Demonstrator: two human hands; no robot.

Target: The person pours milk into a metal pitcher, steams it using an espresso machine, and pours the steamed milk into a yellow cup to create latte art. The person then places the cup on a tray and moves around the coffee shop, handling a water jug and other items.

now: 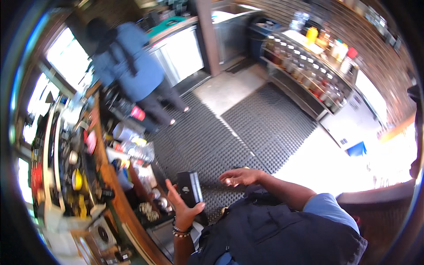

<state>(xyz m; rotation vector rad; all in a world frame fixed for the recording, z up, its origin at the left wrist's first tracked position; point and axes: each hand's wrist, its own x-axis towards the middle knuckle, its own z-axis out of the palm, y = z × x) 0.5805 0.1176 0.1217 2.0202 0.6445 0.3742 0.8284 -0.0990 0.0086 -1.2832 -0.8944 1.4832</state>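
Observation:
My left hand [183, 206], with beaded bracelets at the wrist, is held out beside the wooden counter. Its thumb and fingers are spread. Just past it is a black box-like object [187, 188] with a pale, shiny side; the thumb overlaps its near part, but I see no grip on it. My right hand [241, 177] hovers over the black rubber floor mat [195, 139], fingers loosely bent and apart, with nothing visible in them. A dark apron [265, 228] covers my front.
A person in a blue shirt [139, 63] stands ahead at the left counter. That wooden counter [111, 179] bears clutter, with bottles [137, 150] on shelving below. At right, a metal rack [298, 89] holds rows of white-capped bottles beside a white cabinet [351, 112]. A post [208, 36] stands ahead.

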